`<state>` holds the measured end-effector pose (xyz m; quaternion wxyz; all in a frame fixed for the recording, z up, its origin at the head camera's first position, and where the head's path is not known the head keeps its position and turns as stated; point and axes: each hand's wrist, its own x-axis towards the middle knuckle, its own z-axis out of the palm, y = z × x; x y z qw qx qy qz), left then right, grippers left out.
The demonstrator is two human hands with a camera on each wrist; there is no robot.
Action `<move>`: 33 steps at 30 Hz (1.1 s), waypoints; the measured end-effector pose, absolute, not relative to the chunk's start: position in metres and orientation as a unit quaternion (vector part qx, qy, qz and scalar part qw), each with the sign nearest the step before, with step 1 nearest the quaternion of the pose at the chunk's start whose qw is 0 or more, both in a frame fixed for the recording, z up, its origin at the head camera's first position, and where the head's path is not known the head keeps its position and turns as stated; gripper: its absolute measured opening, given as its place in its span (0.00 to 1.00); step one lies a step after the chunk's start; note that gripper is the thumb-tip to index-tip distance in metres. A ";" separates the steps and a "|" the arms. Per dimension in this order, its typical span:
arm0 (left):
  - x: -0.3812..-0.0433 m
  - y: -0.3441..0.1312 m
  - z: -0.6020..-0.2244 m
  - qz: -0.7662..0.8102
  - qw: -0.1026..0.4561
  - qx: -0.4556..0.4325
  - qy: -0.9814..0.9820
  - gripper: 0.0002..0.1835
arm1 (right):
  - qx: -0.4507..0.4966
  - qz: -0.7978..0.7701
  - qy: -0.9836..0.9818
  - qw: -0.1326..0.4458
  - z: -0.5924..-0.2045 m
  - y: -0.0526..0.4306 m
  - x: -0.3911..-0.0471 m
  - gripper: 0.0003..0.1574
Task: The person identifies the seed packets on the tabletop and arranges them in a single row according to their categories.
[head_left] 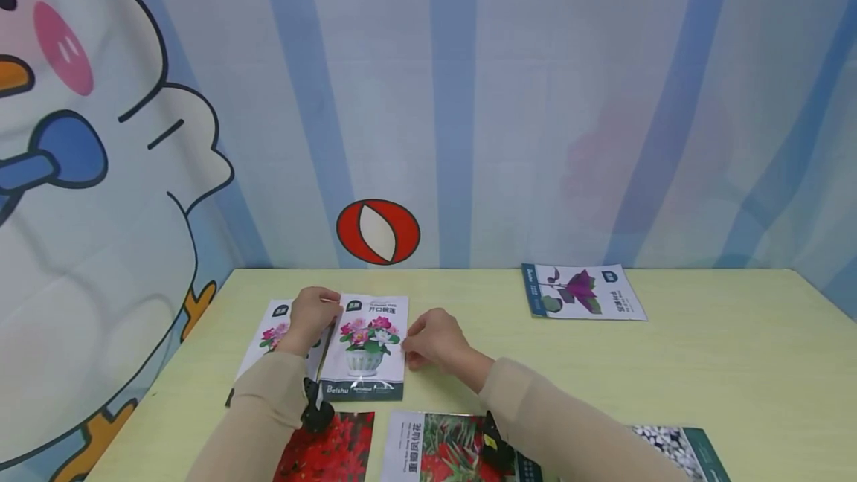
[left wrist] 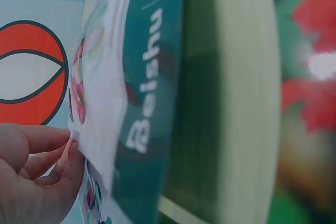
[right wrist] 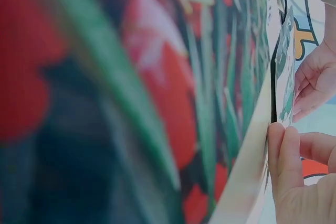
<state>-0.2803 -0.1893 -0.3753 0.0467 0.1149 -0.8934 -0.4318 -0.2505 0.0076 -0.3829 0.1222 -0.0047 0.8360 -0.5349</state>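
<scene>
Here, toward the back left corner of the worktop (head_left: 703, 374), the left hand (head_left: 313, 318) pinches the upper left corner of the bowl-of-flowers packet (head_left: 364, 344) between thumb and fingertips, while the right hand (head_left: 440, 339), fingers bent and nearly closed, pinches its right edge. Just beside it, nearer the worktop's left edge, a pink-flower packet (head_left: 257, 341) lies partly hidden by the left arm. Against the back edge, right of the middle, lies a purple-flower packet (head_left: 581, 293), and toward the front edge a red-flower packet (head_left: 328, 448) and a red-and-green packet (head_left: 431, 445) lie side by side.
</scene>
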 end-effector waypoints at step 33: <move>-0.290 -0.121 -0.349 -0.523 0.018 0.055 -0.850 0.16 | 0.031 -0.542 0.833 0.108 -0.350 0.112 -0.288 0.14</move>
